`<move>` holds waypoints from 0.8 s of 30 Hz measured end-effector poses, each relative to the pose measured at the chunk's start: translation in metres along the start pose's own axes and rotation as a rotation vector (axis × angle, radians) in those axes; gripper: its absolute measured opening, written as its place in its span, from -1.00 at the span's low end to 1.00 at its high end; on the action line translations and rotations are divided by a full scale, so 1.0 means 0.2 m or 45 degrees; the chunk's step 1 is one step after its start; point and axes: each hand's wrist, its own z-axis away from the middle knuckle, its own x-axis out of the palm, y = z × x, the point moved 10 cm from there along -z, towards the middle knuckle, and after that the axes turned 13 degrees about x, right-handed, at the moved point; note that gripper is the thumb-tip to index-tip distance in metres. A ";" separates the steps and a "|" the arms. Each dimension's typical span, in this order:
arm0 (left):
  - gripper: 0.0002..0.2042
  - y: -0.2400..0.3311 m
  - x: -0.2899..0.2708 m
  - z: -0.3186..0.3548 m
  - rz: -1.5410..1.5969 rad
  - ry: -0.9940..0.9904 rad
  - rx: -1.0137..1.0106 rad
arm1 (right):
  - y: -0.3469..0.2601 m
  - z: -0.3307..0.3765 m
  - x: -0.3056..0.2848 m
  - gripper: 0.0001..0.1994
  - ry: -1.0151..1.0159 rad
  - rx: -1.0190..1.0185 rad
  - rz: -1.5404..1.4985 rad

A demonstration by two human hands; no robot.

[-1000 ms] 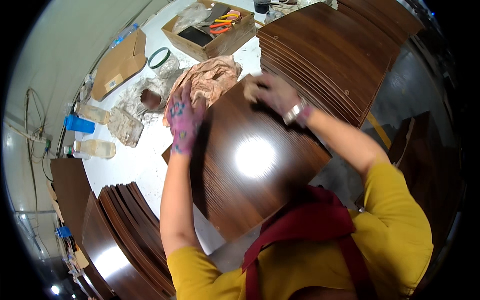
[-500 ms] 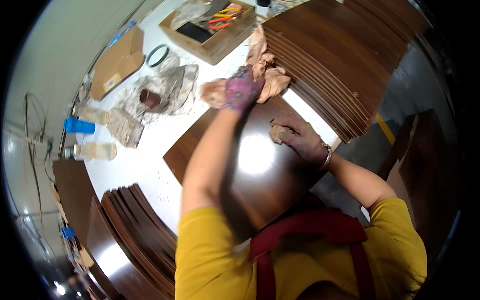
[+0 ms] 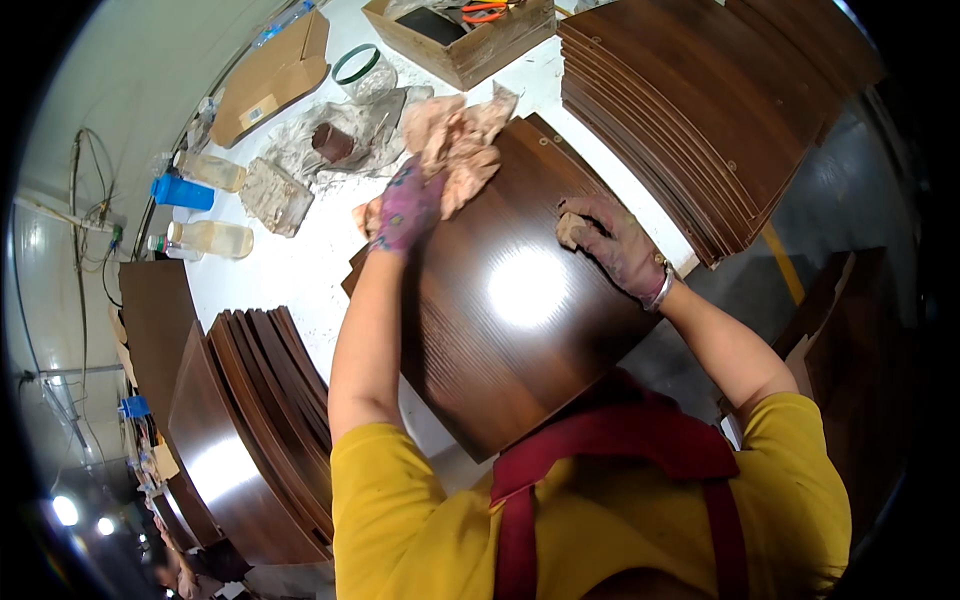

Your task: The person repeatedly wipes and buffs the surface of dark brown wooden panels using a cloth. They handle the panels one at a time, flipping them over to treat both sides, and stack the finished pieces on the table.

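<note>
A dark brown wooden panel lies in front of me, its grain catching a bright glare. My left hand, in a purple patterned glove, is closed on a crumpled peach cloth over the panel's far left edge. Part of the cloth hangs out on both sides of the hand. On the right of the panel my right hand, in a stained mauve glove, grips a small tan wad whose kind I cannot make out.
Stacked brown panels stand at the far right, more panels at the left. Beyond lie a cardboard box with orange-handled tools, a stained block, a brown cup-like piece, bottles and a blue cup.
My left hand has swept left with the peach cloth, away from the right-hand panel stack. The right hand stays near the same part of the panel. The view has shifted slightly.
</note>
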 end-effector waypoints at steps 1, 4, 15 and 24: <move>-0.64 0.01 -0.14 0.08 0.234 0.018 -0.320 | -0.03 0.02 -0.02 -0.76 0.083 -0.144 0.084; -0.65 -0.05 -0.37 0.47 0.042 0.146 -0.350 | -0.07 0.02 0.01 -0.76 -0.042 -0.037 -0.075; -0.41 0.10 -0.65 1.48 0.028 0.727 -1.316 | 0.09 -0.02 0.01 -0.68 -0.024 -0.021 -0.140; -0.62 0.68 -0.51 1.62 -0.184 -0.161 -0.931 | 0.15 -0.07 0.04 -0.61 -0.171 -0.005 -0.360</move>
